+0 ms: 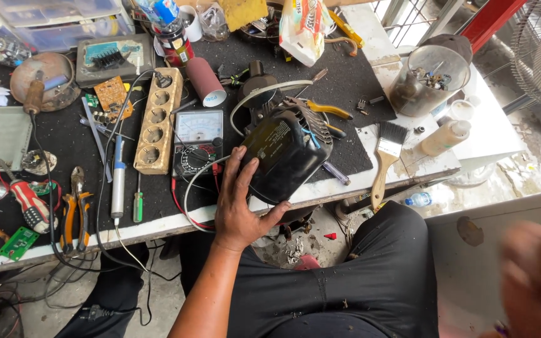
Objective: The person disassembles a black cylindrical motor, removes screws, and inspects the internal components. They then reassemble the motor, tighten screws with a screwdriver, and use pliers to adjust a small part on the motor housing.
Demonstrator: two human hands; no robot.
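Bracing motor housing [286, 153] at bench [158, 228] edge: left hand [240, 206] lies flat, fingers spread, on its near face, not clamped. Right hand [536, 281] well off, blurred; grip unreadable. I judge housing heavy, rigid, smooth-shelled; hold by sides, not the wires [198, 188] beside my left hand.

Bright, even daylight lit the bench [158, 226] with soft shadows, while the right hand [536, 281] at the lower right was motion-blurred.

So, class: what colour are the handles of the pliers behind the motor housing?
Yellow handles, clearest in the head view.
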